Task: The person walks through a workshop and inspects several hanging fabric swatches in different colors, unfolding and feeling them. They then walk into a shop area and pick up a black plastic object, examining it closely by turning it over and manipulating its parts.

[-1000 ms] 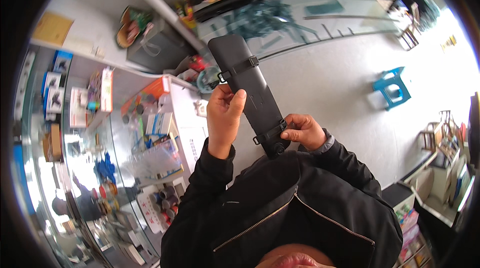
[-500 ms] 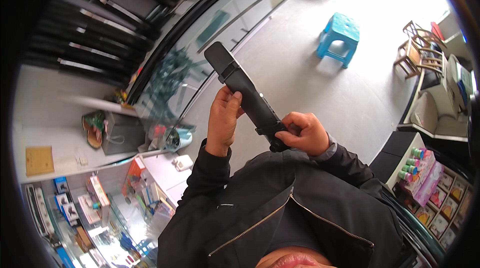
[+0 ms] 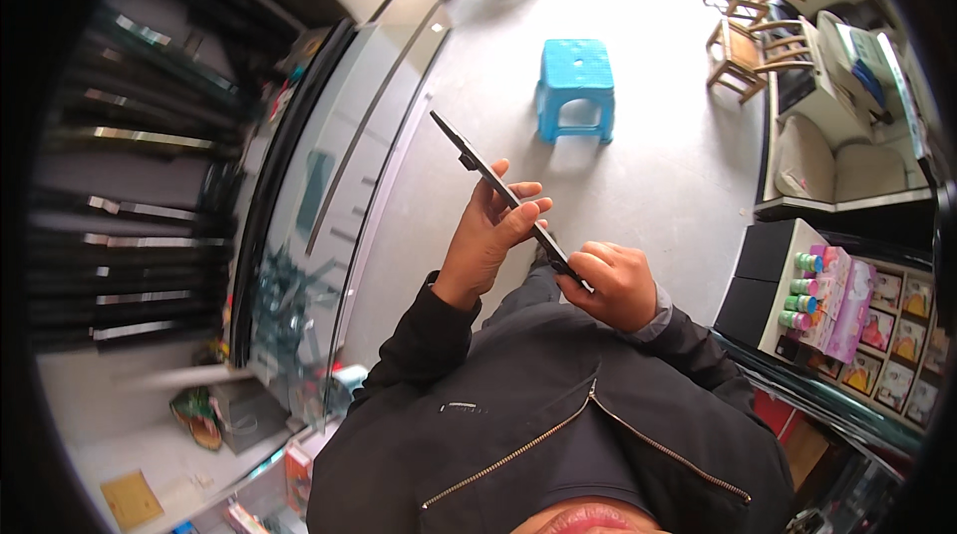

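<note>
A blue, textured plastic stool (image 3: pixel 578 70) stands on the smooth grey floor (image 3: pixel 663 165); leftward is a clear-glass display counter (image 3: pixel 344 160). Above the floor, a slim black slab-shaped device (image 3: pixel 506 195) tilts edge-on: the left hand (image 3: pixel 481 245) holds it between thumb and spread fingers, the right hand (image 3: pixel 618 285) pinches its lower end. A compartmented rack (image 3: pixel 877 359) holds small packets.

I see a black jacket (image 3: pixel 399 454) over there, brass-coloured zip (image 3: pixel 592 392), dark shirt (image 3: pixel 598 466) below the zip, pale mark (image 3: pixel 462 404) left.
</note>
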`<state>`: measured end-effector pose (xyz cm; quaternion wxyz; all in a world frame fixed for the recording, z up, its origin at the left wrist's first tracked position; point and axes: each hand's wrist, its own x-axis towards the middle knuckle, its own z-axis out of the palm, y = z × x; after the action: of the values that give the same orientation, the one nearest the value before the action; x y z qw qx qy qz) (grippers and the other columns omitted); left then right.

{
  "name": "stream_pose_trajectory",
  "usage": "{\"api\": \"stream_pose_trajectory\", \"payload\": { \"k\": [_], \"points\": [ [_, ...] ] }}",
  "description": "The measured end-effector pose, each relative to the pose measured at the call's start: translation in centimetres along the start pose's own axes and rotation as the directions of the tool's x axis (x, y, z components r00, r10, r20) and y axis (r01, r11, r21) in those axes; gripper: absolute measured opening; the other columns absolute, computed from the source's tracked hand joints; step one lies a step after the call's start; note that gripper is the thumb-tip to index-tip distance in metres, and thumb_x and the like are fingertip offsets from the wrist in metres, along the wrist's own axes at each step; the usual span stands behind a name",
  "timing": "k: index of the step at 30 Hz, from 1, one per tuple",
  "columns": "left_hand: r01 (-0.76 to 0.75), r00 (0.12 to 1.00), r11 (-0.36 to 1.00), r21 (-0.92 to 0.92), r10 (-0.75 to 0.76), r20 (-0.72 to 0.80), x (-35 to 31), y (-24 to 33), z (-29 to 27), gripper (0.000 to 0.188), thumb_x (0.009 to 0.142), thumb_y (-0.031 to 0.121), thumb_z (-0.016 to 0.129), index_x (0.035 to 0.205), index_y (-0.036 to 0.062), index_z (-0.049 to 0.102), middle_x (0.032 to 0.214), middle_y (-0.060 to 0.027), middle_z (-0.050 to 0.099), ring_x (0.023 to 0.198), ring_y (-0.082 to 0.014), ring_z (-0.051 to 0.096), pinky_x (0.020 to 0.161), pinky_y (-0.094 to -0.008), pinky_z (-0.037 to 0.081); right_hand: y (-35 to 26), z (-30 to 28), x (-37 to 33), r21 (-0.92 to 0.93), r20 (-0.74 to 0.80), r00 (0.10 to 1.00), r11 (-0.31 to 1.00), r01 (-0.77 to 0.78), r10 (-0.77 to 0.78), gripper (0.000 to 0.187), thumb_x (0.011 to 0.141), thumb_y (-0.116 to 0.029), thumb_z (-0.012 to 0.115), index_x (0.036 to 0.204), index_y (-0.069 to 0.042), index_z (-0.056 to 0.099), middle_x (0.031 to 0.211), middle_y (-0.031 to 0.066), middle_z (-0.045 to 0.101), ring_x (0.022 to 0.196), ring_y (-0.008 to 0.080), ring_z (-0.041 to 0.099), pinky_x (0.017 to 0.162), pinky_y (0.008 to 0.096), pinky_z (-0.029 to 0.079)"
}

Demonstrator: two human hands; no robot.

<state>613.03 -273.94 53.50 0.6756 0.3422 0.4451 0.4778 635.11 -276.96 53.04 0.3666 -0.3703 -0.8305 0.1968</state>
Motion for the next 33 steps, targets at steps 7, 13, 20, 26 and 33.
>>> {"api": "stream_pose_trajectory", "payload": {
  "k": [7, 13, 20, 26, 33],
  "points": [
    [0.034, 0.957, 0.999, 0.04, -0.044, 0.287, 17.9, 3.7, 6.5, 0.103, 0.09, 0.035, 0.087, 0.162, -0.0008, 0.023, 0.137, -0.0199, 0.055, 0.126, -0.0308, 0.066, 0.105, -0.0424, 0.058, 9.6, -6.7, 7.2, -0.154, -0.104, 0.984, 0.975, -0.16, 0.145, 0.026, 0.078, -0.011, 0.086, 0.085, -0.006, 0.062, 0.071, 0.0092, 0.056, 0.06, 0.0288, 0.059, 0.053, 0.0414, 0.046],
    [0.191, 0.87, 0.981, 0.037, -0.187, 0.455, 29.9, 4.7, 16.0, 0.1, 0.09, 0.04, 0.088, 0.16, 0.0021, 0.028, 0.137, -0.0183, 0.055, 0.127, -0.0333, 0.065, 0.106, -0.046, 0.057, 17.9, -14.2, 9.0, -0.022, -0.288, 0.921, 0.96, -0.28, 0.263, 0.035, 0.079, -0.017, 0.093, 0.098, -0.005, 0.067, 0.071, 0.0068, 0.058, 0.055, 0.0206, 0.054, 0.051, 0.0355, 0.042],
    [0.379, 0.821, 0.924, 0.039, -0.356, 0.446, 43.3, -1.1, 29.9, 0.091, 0.099, 0.054, 0.073, 0.156, -0.0005, 0.027, 0.138, -0.0213, 0.053, 0.133, -0.0395, 0.061, 0.107, -0.0563, 0.056, 32.4, -24.6, 7.1, 0.171, -0.347, 0.825, 0.895, -0.413, 0.447, 0.038, 0.076, -0.01, 0.091, 0.106, -0.002, 0.07, 0.071, 0.0082, 0.059, 0.055, 0.0209, 0.056, 0.053, 0.0348, 0.045],
    [0.514, 0.787, 0.856, -0.056, -0.444, 0.428, 52.9, -3.2, 41.2, 0.066, 0.105, 0.06, 0.058, 0.142, 0.0072, 0.045, 0.129, -0.0198, 0.062, 0.13, -0.0415, 0.065, 0.105, -0.0574, 0.058, 44.1, -35.7, 7.5, 0.29, -0.332, 0.785, 0.848, -0.443, 0.523, 0.028, 0.08, -0.003, 0.084, 0.104, -0.001, 0.069, 0.075, 0.0104, 0.064, 0.054, 0.0197, 0.055, 0.052, 0.0326, 0.044],
    [0.529, 0.782, 0.847, -0.051, -0.463, 0.418, 63.5, -3.0, 48.2, 0.052, 0.109, 0.057, 0.052, 0.122, 0.0075, 0.061, 0.125, -0.0136, 0.069, 0.129, -0.0409, 0.066, 0.104, -0.057, 0.059, 55.5, -43.1, 10.8, 0.403, -0.282, 0.779, 0.806, -0.433, 0.56, 0.025, 0.082, -0.002, 0.082, 0.103, 0.0, 0.069, 0.076, 0.0091, 0.066, 0.054, 0.0159, 0.054, 0.052, 0.0305, 0.042]
  ]
}}
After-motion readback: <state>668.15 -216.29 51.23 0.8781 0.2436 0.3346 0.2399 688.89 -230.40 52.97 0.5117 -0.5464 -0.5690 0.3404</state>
